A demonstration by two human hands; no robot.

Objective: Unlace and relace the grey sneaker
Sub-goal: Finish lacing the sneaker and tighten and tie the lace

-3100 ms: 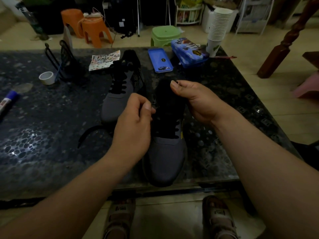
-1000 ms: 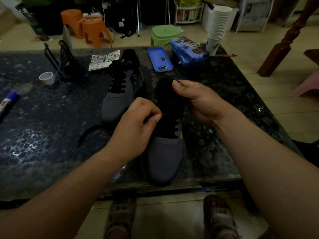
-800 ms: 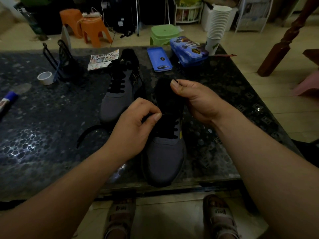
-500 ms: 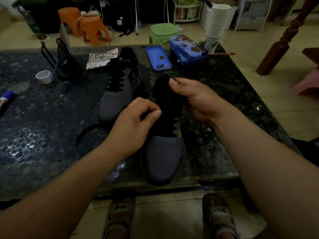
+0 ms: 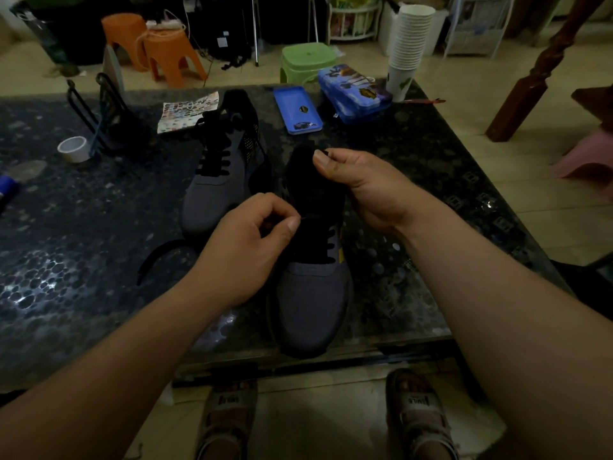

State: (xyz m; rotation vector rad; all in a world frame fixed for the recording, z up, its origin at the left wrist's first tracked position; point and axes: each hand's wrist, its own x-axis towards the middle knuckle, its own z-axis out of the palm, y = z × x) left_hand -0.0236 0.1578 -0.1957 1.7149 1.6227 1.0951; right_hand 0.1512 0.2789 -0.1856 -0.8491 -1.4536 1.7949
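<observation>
Left hand (image 5: 245, 250) and right hand (image 5: 361, 187) are each seen pinching the lace (image 5: 326, 242) of the sneaker (image 5: 311, 303) at the tabletop's front edge. The work is judged mid-lacing, and the next eyelet is to be threaded.

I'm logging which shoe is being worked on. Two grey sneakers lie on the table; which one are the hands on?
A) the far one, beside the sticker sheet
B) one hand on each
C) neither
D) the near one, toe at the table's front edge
D: the left hand pinches at the laces and the right hand holds the black top of the near sneaker; the far sneaker lies untouched.
</observation>
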